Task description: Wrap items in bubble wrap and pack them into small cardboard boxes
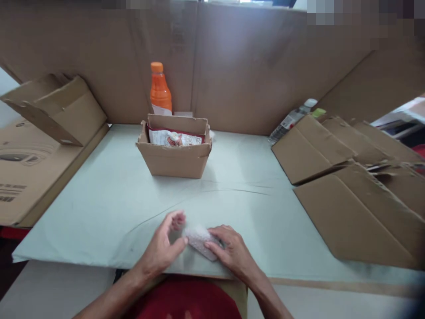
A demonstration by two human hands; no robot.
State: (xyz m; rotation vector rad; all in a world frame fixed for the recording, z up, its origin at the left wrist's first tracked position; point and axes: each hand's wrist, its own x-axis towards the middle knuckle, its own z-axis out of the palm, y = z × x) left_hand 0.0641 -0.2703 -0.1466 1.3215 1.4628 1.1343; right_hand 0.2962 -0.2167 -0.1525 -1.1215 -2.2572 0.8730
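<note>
A small whitish wrapped bundle (199, 239) lies near the front edge of the pale green table (109, 199). My right hand (230, 250) rests on its right side with the fingers curled over it. My left hand (164, 246) touches its left end with the thumb, the other fingers raised and slightly apart. Farther back stands a small open cardboard box (174, 159) with a red and white packet (172, 138) inside. An orange bottle (160, 91) stands upright behind the box.
Flattened cardboard sheets (348, 195) lie on the right. A folded carton (59, 108) and a flat printed box (23, 173) sit on the left. A cardboard wall (252, 66) closes the back. A clear bottle (292, 118) lies on its side at the right rear.
</note>
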